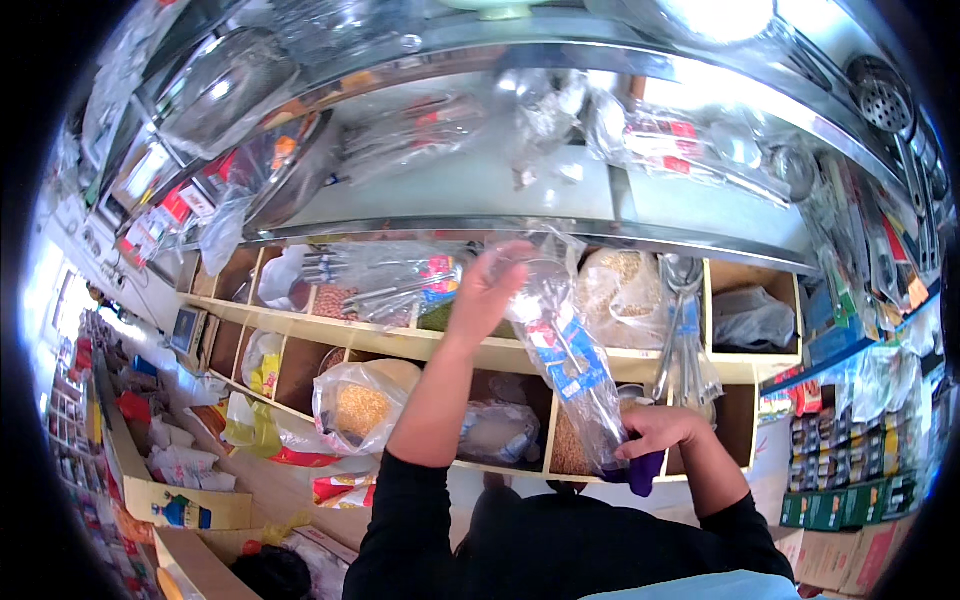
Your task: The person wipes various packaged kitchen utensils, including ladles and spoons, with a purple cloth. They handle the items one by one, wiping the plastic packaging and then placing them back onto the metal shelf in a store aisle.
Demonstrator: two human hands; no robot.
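A long clear plastic bag of metal ladles with a blue card (575, 365) slants in front of me, over the wooden bins. Its rounded metal end points away from me. My left hand (485, 295) is raised beside that far end, fingers stretched out; whether they touch the plastic is unclear. My right hand (665, 430) is closed at the bag's near end. A purple cloth (646, 472) hangs from under that hand.
Two rows of wooden bins (490, 350) hold bagged grains and beans. Wrapped utensils (390, 275) lie over the left bins; bagged ladles (683, 330) lie at the right. Above runs a metal-edged shelf (530, 232) with more utensils. Skimmers (880, 95) hang at the far right.
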